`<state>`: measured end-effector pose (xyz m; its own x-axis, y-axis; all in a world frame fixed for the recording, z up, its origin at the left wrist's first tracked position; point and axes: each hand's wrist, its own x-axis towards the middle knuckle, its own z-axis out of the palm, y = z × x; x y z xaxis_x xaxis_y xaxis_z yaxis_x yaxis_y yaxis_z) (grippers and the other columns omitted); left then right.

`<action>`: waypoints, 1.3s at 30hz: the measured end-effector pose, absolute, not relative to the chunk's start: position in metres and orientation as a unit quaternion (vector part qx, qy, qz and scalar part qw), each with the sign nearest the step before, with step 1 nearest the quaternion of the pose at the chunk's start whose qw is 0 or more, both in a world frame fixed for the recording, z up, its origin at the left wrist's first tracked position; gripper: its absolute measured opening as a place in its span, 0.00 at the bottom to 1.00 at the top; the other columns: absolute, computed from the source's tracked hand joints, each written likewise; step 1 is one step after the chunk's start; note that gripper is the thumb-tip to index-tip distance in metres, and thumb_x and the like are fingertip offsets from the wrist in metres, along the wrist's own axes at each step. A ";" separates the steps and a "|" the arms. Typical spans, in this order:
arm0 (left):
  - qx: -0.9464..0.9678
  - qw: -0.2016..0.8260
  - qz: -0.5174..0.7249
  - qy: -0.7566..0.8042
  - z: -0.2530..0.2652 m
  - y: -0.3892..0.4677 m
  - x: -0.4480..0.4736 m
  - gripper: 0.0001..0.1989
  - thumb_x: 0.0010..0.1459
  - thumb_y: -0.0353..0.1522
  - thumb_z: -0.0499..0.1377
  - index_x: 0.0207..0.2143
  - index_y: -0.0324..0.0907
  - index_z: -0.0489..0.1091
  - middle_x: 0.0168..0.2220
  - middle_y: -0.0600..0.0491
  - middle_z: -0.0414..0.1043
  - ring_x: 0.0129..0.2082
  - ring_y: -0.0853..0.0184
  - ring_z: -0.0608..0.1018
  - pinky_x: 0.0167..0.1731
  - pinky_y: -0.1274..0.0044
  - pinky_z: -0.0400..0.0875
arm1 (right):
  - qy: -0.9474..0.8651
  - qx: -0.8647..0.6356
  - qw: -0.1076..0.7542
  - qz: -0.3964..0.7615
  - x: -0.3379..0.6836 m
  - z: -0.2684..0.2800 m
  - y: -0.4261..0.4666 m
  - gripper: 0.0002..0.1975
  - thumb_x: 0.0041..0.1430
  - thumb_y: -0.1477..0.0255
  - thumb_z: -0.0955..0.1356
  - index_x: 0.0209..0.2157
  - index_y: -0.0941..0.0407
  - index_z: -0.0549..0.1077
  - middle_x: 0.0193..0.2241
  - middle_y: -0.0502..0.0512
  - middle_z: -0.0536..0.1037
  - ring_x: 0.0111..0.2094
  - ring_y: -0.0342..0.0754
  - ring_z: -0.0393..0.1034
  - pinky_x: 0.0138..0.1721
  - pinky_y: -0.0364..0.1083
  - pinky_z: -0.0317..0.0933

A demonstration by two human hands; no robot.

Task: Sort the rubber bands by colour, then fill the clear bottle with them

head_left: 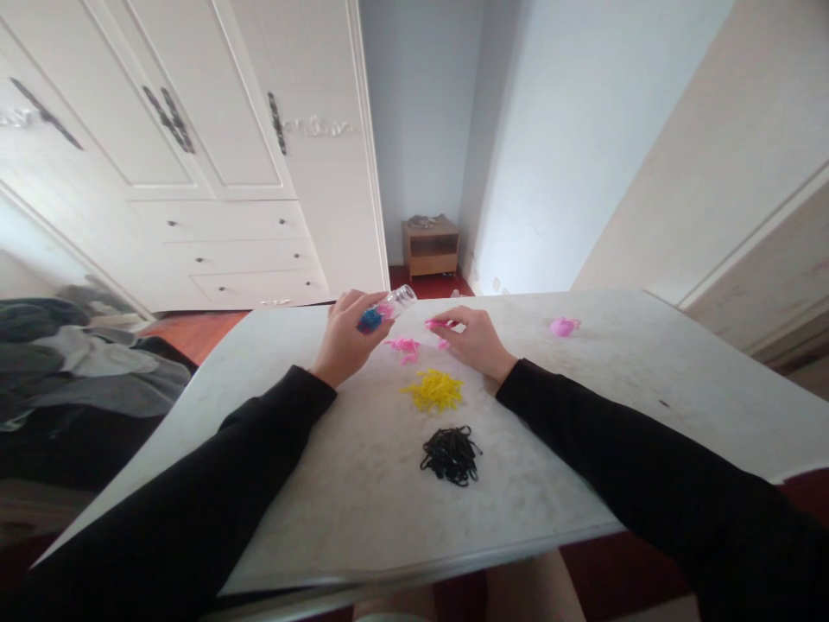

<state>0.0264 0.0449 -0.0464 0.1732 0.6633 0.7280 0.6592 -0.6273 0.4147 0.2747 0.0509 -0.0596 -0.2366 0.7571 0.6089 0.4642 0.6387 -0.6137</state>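
Observation:
My left hand point(353, 335) is wrapped round a clear bottle point(400, 299), tilted with its mouth towards the upper right. Blue and pink bits, which look like small rubber bands, lie inside it. To the right, my right hand point(470, 337) pinches pink rubber bands point(433, 324) between thumb and fingertips, apart from the bottle. Between the hands lies a small pile of pink rubber bands point(405, 347). Nearer to me are a yellow pile of bands point(435, 390) and a black pile of bands point(452, 454).
A pink rounded object point(563, 326) sits on the white table point(363, 501) at the right. Dark and grey clothes point(97, 371) are heaped beyond the left edge. A white wardrobe point(246, 233) and a small wooden nightstand point(431, 250) stand behind the table.

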 end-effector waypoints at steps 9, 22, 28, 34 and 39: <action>0.806 -0.004 0.397 0.438 -0.052 0.041 0.030 0.17 0.61 0.35 0.65 0.53 0.47 0.76 0.43 0.50 0.75 0.47 0.57 0.75 0.52 0.62 0.65 | -0.753 -0.384 0.507 0.166 0.272 -0.055 0.044 0.07 0.62 0.68 0.73 0.38 0.55 0.84 0.36 0.57 0.86 0.36 0.50 0.79 0.40 0.50 0.70; 0.833 -0.013 0.372 0.409 -0.054 0.038 0.031 0.19 0.59 0.33 0.66 0.54 0.51 0.77 0.43 0.50 0.76 0.46 0.57 0.74 0.53 0.62 0.63 | -0.795 -0.351 0.488 0.078 0.270 -0.051 0.040 0.11 0.67 0.63 0.71 0.35 0.54 0.83 0.32 0.54 0.78 0.34 0.48 0.73 0.38 0.48 0.67; 0.842 0.000 0.364 0.398 -0.054 0.036 0.033 0.20 0.60 0.32 0.65 0.54 0.51 0.77 0.43 0.51 0.76 0.46 0.58 0.75 0.51 0.63 0.63 | -0.779 -0.362 0.496 0.124 0.268 -0.053 0.038 0.09 0.63 0.64 0.73 0.34 0.55 0.80 0.30 0.52 0.78 0.32 0.47 0.72 0.36 0.47 0.66; 0.842 0.010 0.364 0.398 -0.054 0.036 0.033 0.19 0.60 0.34 0.65 0.54 0.51 0.77 0.43 0.51 0.76 0.46 0.58 0.75 0.51 0.63 0.63 | -0.755 -0.375 0.508 0.177 0.268 -0.051 0.034 0.15 0.59 0.61 0.76 0.25 0.55 0.77 0.23 0.50 0.78 0.27 0.46 0.70 0.32 0.47 0.65; 0.827 0.015 0.383 0.411 -0.054 0.036 0.034 0.18 0.58 0.33 0.66 0.52 0.50 0.78 0.43 0.51 0.76 0.46 0.58 0.75 0.52 0.62 0.64 | -0.777 -0.339 0.507 0.154 0.269 -0.049 0.036 0.09 0.65 0.65 0.72 0.33 0.53 0.82 0.32 0.54 0.81 0.35 0.49 0.75 0.40 0.50 0.69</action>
<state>0.0335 0.0361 -0.0543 0.3692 0.6914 0.6210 0.6680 -0.6620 0.3399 0.2693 0.0361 -0.0487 -0.2551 0.6839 0.6836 0.3712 0.7220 -0.5839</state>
